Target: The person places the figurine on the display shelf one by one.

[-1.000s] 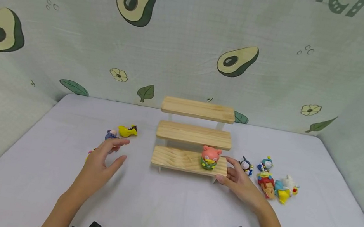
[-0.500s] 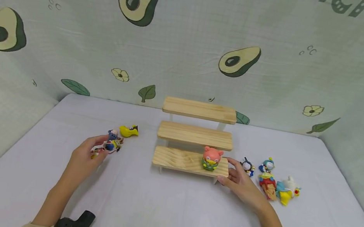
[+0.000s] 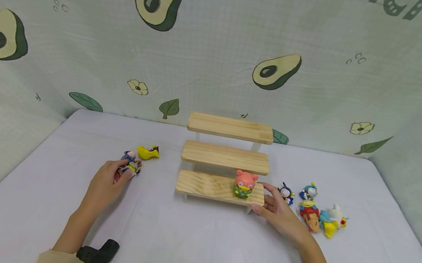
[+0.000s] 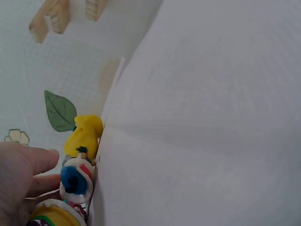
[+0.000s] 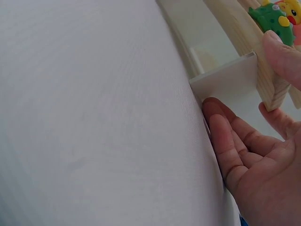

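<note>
1. Pale cloth backdrop (image 3: 215,50) hangs behind you, printed with halved avocados, leaves and flowers; dark green dotted letters at its top edge are cut off, too incomplete to read as a word.
2. Your table (image 3: 194,242) wears a smooth white cover with faint creases.
3. Before you stands a stand (image 3: 207,185) of three pale, grained wooden boards with rounded corners, stepped on white supports.
4. Your right hand (image 3: 278,212) pinches the right end of the bottom board, thumb and forefinger on its edges, the other fingers bent below, beside the white support.
5. On that board, near your right hand, a pink-hooded figure (image 3: 244,185) sits upright, glossy and rounded, with a green body.
6. Your left hand (image 3: 106,186) is partly open, thumb and fingers about a multicoloured figure (image 3: 133,167) left of the stand; you cannot tell whether it is gripped.
7. Just beyond lie a grey-blue figure (image 3: 129,155) and a smooth yellow figure (image 3: 146,153).
8. Right of your right hand lie a black-and-white figure (image 3: 286,194), a blue-capped figure (image 3: 309,192), a red figure (image 3: 309,215) and a white figure (image 3: 334,216).
9. Black straps (image 3: 98,252) ring your wrists, by beige sleeves (image 3: 62,261).
</note>
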`<state>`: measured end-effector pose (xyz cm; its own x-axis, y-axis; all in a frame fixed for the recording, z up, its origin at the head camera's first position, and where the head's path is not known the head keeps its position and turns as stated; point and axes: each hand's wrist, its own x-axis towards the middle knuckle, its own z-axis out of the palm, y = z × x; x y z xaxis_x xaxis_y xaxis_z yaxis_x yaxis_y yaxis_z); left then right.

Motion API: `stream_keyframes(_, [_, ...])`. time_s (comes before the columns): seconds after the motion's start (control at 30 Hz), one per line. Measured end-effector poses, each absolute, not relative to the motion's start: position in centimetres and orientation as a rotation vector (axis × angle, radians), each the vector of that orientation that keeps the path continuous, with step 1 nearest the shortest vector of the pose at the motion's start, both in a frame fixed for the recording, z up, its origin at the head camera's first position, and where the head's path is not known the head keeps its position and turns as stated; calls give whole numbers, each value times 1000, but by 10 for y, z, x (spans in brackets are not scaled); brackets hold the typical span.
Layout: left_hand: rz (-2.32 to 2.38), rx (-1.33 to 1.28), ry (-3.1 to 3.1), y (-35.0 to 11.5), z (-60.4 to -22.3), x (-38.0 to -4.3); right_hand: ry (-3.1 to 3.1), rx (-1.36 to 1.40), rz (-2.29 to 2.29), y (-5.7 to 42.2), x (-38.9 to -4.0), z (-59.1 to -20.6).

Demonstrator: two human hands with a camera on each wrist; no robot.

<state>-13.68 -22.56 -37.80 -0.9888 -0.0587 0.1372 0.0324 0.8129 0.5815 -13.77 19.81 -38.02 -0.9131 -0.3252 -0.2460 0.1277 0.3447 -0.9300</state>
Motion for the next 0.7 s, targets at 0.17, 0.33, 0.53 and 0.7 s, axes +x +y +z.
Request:
stream_keyframes(0.17, [-911,129,-2895,-228,-380,-138,2236,-158,-1586,198,-138,-381])
stream_keyframes(0.33, [-857,149,-2929,-229,-382,-142,2235,-161,-1588,198,-138,-381])
stream_keyframes(0.53, [-789,138,-2969,-227,-378,-146,2226,-171,-1596,198,-138,-380])
stream_keyframes(0.7, [-845,182,-3012,-225,-370,-149,2222,-180,-1594,199,-138,-380])
